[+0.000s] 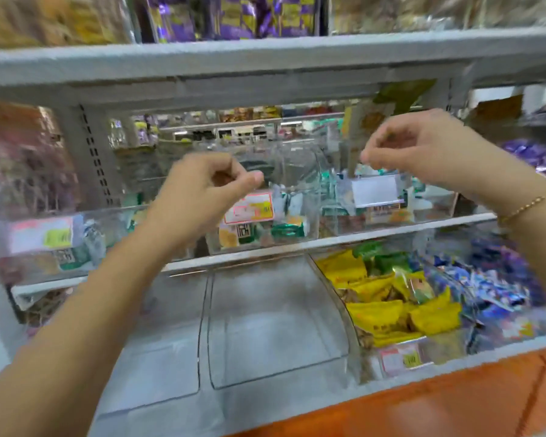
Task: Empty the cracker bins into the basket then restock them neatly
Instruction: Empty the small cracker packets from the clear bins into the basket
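Note:
Clear cracker bins stand in a row on the middle shelf. The centre bin (262, 228) carries a red-edged price label and holds green and white cracker packets (289, 230). The right bin (388, 212) has a white label. My left hand (208, 187) hovers in front of the centre bin, at its top edge. My right hand (416, 149) is raised just above the right bin's label. Both hands have curled fingers with thumb against forefinger, and I see nothing in them. The view is blurred. No basket is in view.
On the lower shelf, two clear bins (275, 320) have nothing in them. Beside them are a bin of yellow packets (391, 307) and one of blue packets (492, 288). Another packet bin (44, 244) is at middle left. Purple bags (234, 17) fill the top shelf. An orange ledge (454, 392) runs below.

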Available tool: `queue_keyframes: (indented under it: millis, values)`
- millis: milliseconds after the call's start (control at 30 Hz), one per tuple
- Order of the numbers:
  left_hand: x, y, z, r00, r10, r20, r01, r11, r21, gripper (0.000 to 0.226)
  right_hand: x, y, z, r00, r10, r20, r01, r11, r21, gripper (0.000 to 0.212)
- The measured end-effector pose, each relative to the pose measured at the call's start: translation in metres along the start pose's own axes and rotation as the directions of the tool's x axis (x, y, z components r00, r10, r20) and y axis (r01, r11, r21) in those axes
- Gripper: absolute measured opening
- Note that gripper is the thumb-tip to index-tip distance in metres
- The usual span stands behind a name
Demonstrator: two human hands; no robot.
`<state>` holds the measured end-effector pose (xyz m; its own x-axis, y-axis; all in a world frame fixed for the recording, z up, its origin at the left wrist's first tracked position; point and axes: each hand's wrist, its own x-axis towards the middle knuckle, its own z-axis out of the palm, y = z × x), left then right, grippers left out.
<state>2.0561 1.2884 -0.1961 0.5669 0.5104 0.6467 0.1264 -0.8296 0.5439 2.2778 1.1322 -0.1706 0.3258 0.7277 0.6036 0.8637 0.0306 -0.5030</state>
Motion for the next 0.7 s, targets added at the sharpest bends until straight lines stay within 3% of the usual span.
queue_keyframes:
  millis: [200, 333, 400, 500, 567, 700]
  values:
    - [0.090, -0.008, 0.004, 0.982, -0.090, 0.166, 0.062, 0.984, 0.164, 0.030, 0.093, 0.054, -0.029, 0.977, 0.199, 0.073, -0.167, 0.936, -0.311, 0.030]
    - [0.150, -0.034, 0.029, 0.935, -0.194, 0.298, 0.121, 0.962, 0.245, 0.026, 0.140, 0.099, -0.029, 0.872, 0.419, 0.252, -0.220, 0.796, -0.563, 0.070]
    - [0.178, -0.047, 0.044, 0.890, -0.239, 0.388, 0.083, 0.922, 0.378, 0.021, 0.155, 0.118, -0.021, 0.828, 0.459, 0.322, -0.175, 0.757, -0.629, 0.077]
    - [0.206, -0.055, 0.068, 0.794, -0.331, 0.510, -0.010, 0.832, 0.555, 0.025, 0.174, 0.136, -0.001, 0.801, 0.439, 0.408, -0.068, 0.743, -0.666, 0.070]
    - [0.221, -0.062, 0.083, 0.694, -0.439, 0.571, 0.068, 0.829, 0.555, 0.035, 0.188, 0.149, 0.006, 0.789, 0.444, 0.425, -0.051, 0.736, -0.675, 0.067]
    - [0.232, -0.078, 0.098, 0.441, -0.596, 0.671, 0.176, 0.791, 0.586, 0.061, 0.207, 0.160, 0.014, 0.624, 0.605, 0.495, -0.040, 0.657, -0.752, 0.111]
